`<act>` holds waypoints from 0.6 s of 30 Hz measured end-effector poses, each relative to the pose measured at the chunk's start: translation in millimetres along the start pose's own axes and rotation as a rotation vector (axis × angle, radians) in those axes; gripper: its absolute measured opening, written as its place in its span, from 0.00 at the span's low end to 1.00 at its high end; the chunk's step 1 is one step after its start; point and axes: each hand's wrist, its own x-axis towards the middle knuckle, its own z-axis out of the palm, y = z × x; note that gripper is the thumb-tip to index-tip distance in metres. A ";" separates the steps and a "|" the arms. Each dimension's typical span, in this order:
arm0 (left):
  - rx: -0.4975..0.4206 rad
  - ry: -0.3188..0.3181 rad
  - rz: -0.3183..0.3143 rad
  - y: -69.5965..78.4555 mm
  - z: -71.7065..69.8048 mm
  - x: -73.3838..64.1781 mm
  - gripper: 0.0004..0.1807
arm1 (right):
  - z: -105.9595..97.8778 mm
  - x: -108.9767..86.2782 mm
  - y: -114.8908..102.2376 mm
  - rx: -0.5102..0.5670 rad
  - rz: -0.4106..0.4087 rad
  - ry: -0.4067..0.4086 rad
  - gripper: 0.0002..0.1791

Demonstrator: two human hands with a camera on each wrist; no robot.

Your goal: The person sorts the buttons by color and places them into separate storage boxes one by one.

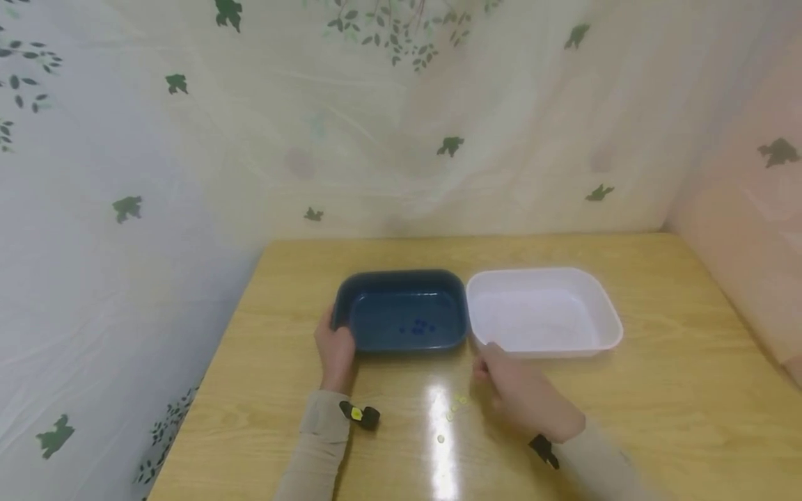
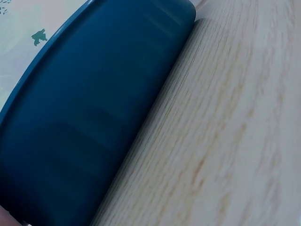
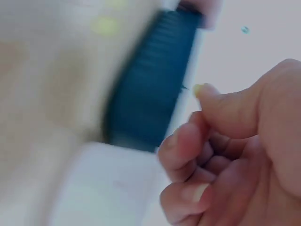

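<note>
A dark blue tray (image 1: 401,278) stands on the table, and a white tray (image 1: 545,313) sits right beside it. Several small blue pieces (image 1: 418,327) lie on the blue tray's floor. My left hand (image 1: 336,351) holds the blue tray's left end, thumb at the near corner; the left wrist view shows mostly the tray's side wall (image 2: 89,103). In front of the white tray's near left corner is my right hand (image 1: 523,393), its fingers curled. A small yellow piece (image 3: 197,89) shows at the thumb tip, pinched there. Its exact kind is too small to tell.
Several small yellow pieces (image 1: 461,400) lie on the wooden table (image 1: 250,431) in front of the trays, one (image 1: 441,439) nearer to me. A leaf-patterned cloth (image 1: 376,139) hangs behind the table and along its sides.
</note>
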 end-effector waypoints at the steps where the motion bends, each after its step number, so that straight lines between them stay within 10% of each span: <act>1: 0.005 0.000 0.005 0.0 -0.5 0.1 0.33 | -7.9 3.1 -1.1 0.058 -0.014 0.041 0.08; 10: 0.032 0.010 0.018 -0.7 -1.0 -0.6 0.33 | -52.3 18.6 17.6 0.569 0.057 0.278 0.02; 18: 0.034 0.013 0.005 1.4 -0.1 -2.2 0.33 | -58.9 23.8 48.2 0.802 0.252 0.198 0.17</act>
